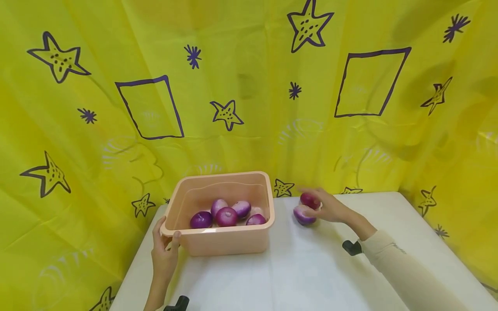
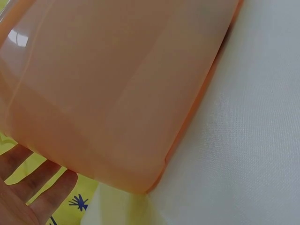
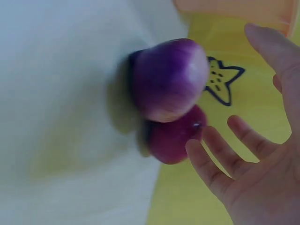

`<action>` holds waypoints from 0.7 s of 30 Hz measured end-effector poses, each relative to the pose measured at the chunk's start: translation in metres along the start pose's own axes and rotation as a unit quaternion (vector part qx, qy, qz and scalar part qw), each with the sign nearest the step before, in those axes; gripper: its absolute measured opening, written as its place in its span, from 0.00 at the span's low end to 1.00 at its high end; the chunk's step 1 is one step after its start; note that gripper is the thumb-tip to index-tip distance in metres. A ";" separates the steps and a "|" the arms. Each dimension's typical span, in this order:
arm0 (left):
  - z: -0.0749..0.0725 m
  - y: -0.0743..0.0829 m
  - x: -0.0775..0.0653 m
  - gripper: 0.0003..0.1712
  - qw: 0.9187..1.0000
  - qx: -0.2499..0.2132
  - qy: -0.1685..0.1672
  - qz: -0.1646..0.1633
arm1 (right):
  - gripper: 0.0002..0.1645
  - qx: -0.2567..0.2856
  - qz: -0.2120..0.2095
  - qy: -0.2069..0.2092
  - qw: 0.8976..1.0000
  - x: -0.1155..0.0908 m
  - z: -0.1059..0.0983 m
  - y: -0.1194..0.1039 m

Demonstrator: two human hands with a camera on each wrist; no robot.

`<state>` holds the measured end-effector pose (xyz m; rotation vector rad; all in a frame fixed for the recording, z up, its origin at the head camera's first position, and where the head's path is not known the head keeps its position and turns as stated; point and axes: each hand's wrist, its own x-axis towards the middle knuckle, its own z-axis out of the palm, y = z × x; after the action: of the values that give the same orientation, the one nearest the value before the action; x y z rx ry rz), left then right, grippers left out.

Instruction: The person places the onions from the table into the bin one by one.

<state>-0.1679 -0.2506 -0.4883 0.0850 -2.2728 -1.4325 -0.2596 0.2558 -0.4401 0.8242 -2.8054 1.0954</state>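
A peach plastic tub (image 1: 229,242) stands on the table at centre-left, with several peeled purple onions (image 1: 226,217) inside. My left hand (image 1: 164,257) holds its near left corner, thumb at the front rim and fingers along the left side. In the left wrist view, those fingers (image 2: 56,190) lie against the tub's outer wall (image 2: 112,103). Right of the tub, my right hand (image 1: 330,209) is at two more onions, a pale purple one (image 1: 302,215) and a redder one (image 1: 309,200) behind it. The right wrist view shows its fingers spread beside the purple onion (image 3: 168,79) and the redder onion (image 3: 173,140).
A white cloth (image 1: 311,276) covers the table. Directly behind it hangs a yellow curtain (image 1: 256,151) printed with stars and frames, which also runs down both sides. The tub's back rim is close to the curtain.
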 end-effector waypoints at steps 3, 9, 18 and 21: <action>0.000 0.000 0.001 0.37 1.000 0.000 0.000 0.000 | 0.42 0.003 -0.002 0.004 1.000 -0.008 0.011 0.012; -0.001 0.001 0.001 0.37 1.000 0.004 0.002 -0.002 | 0.40 -0.019 0.011 0.005 1.000 -0.016 0.031 0.026; 0.000 0.002 0.000 0.37 1.000 0.000 -0.003 -0.010 | 0.30 -0.027 0.036 0.033 0.998 -0.023 0.050 0.025; 0.000 0.002 0.000 0.37 1.000 -0.001 -0.003 -0.009 | 0.26 -0.022 0.038 0.040 0.998 -0.023 0.051 0.025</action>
<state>-0.1673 -0.2492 -0.4868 0.1005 -2.2801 -1.4463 -0.2433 0.2499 -0.4989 0.6595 -2.8044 1.0461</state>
